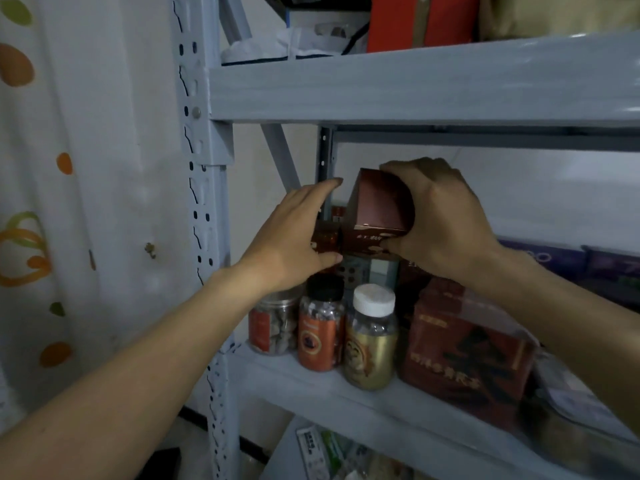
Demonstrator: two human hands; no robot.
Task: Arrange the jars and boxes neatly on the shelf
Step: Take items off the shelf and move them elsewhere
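My right hand (440,220) grips a dark red box (375,209), tilted, above the stack at the back left of the middle shelf (311,382). Beside it, my left hand (294,237) reaches in with straight fingers and touches another dark red box (325,239) to the left of the held one. At the shelf's front stand three jars: a clear jar with an orange label (273,327), a black-capped jar (322,327) and a white-capped gold jar (370,337). A large red box in clear wrap (464,351) stands to their right.
The grey metal upright (204,202) frames the shelf on the left. The upper shelf beam (415,84) hangs close above my hands, with a red box (415,22) on it. Purple boxes (561,261) lie at the back right. Packets fill the lower shelf (322,452).
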